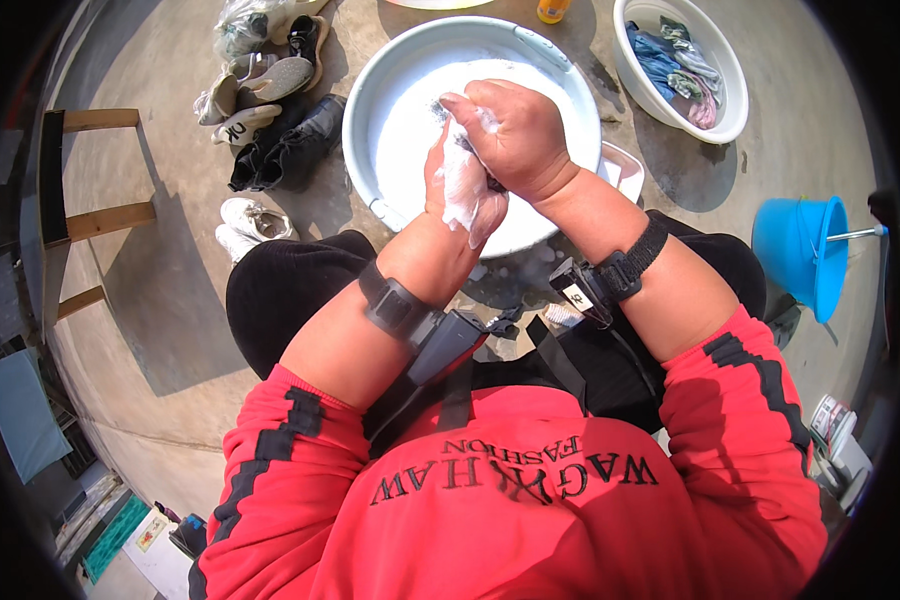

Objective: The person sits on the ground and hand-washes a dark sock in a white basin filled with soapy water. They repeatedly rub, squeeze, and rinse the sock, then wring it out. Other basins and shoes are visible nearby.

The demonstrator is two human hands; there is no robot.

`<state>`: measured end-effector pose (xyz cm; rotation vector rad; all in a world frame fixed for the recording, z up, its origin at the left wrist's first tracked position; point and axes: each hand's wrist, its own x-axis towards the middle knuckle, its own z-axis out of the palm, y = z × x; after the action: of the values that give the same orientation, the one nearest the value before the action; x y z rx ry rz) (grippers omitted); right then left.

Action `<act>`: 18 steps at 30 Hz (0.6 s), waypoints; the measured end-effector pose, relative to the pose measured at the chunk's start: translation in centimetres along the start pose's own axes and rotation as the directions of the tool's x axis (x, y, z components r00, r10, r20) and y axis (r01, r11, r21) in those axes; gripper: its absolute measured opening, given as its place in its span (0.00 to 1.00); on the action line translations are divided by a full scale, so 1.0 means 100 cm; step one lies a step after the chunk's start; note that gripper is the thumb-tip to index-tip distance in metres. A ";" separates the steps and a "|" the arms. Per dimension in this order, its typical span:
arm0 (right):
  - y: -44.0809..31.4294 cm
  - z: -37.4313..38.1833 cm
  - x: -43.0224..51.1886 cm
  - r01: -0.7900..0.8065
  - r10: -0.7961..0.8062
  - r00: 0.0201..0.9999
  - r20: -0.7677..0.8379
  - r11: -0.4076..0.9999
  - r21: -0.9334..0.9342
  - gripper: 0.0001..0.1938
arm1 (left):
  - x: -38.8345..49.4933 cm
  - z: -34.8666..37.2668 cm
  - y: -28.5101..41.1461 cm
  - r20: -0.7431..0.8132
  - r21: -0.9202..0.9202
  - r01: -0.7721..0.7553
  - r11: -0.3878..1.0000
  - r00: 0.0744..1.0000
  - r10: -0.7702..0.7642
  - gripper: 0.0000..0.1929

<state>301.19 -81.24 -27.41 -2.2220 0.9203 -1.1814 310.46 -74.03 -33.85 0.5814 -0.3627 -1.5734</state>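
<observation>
A large pale blue plastic basin [360, 127] full of white suds stands before me on the ground. Over it my two hands meet, both wet with foam. My left hand [469, 180], on the left side of the view, is shut on a small dark wet cloth item [495, 182], of which only bits show between the fingers. From the right side comes my right hand [521, 135], its fingers curled tight against the other hand and the same cloth. More of the item is hidden by fingers and lather. Both forearms wear black straps with devices.
Several shoes [274, 81] lie left of the basin, with white sneakers [255, 225] nearer me. A white tub [731, 124] of clothes is at upper right, a blue bucket [787, 240] at right. A wooden-legged frame [109, 223] stands left; an orange bottle [553, 10] is beyond.
</observation>
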 end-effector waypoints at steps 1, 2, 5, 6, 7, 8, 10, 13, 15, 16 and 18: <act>-0.016 0.000 -0.006 0.140 -0.141 0.990 0.016 0.990 0.025 0.14 | -0.001 -0.002 -0.002 -0.035 0.121 -0.032 0.992 0.999 0.036 0.17; -0.020 -0.001 -0.008 0.211 -0.211 0.978 -0.008 0.975 0.066 0.14 | -0.002 -0.002 -0.004 -0.056 0.246 -0.063 0.967 0.995 0.079 0.17; 0.007 0.002 -0.004 0.106 -0.110 0.993 0.044 0.991 0.081 0.13 | 0.002 0.000 -0.007 -0.054 0.761 -0.154 0.630 0.953 0.298 0.16; 0.020 0.001 0.000 -0.007 0.007 1.000 0.014 1.000 0.029 0.12 | 0.003 0.003 -0.006 -0.067 0.753 -0.148 0.641 0.952 0.299 0.16; 0.018 -0.002 -0.001 -0.040 0.039 0.999 0.025 0.998 0.054 0.12 | 0.003 0.006 -0.004 -0.081 0.745 -0.141 0.652 0.951 0.299 0.15; 0.008 -0.003 -0.001 0.036 -0.040 0.998 0.055 0.997 0.068 0.12 | 0.003 0.010 0.000 -0.093 0.736 -0.139 0.662 0.949 0.302 0.15; -0.025 -0.004 -0.014 0.202 -0.216 0.970 0.109 0.971 0.124 0.12 | -0.003 0.020 0.008 -0.134 0.710 -0.133 0.692 0.938 0.319 0.13; -0.004 -0.007 -0.012 0.164 -0.172 0.979 0.113 0.984 0.072 0.11 | -0.008 0.038 0.025 -0.017 0.849 -0.138 0.510 0.958 0.288 0.13; 0.014 -0.007 -0.003 -0.020 0.015 0.998 0.062 0.996 0.086 0.09 | -0.012 0.045 0.032 0.052 0.922 -0.126 0.366 0.977 0.207 0.14; 0.004 -0.007 -0.005 0.036 -0.043 0.996 0.083 0.996 0.076 0.09 | -0.015 0.046 0.034 0.070 0.938 -0.122 0.325 0.984 0.166 0.14; -0.031 -0.011 -0.010 0.186 -0.193 0.976 0.099 0.980 0.070 0.08 | -0.020 0.040 0.034 0.057 0.917 -0.104 0.385 0.990 0.131 0.14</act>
<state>300.92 -78.54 -25.38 -2.3393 0.6332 -1.1442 311.00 -72.86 -28.41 1.4072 -1.2953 -1.0858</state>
